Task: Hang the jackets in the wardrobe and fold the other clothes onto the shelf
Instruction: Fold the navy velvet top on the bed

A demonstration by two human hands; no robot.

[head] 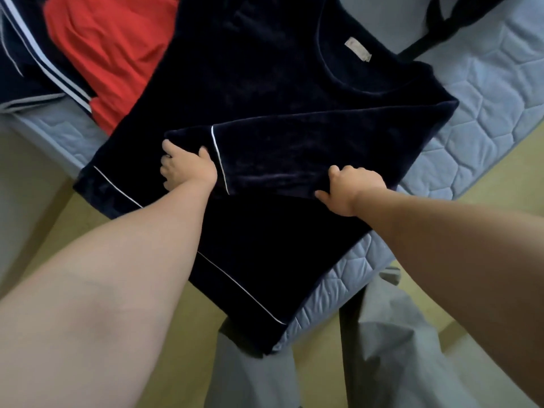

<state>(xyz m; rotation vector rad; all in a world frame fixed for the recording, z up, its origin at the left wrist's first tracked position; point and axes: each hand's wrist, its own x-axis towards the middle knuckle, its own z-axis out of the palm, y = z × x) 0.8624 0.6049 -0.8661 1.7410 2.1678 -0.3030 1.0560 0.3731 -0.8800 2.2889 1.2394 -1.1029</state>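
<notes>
At 11 o'clock a red garment (112,48) runs off the upper edge. At 10 o'clock a striped garment (26,54) is cut by the left edge. At 1 o'clock a black strap (441,33) leaves the frame, so what it belongs to is unseen. The label (358,50) on the top (265,83) is too small to read. The sleeve (294,151) hides some fingertips of the left hand (185,169) and right hand (350,189). The top covers much of the bed (485,113).
</notes>
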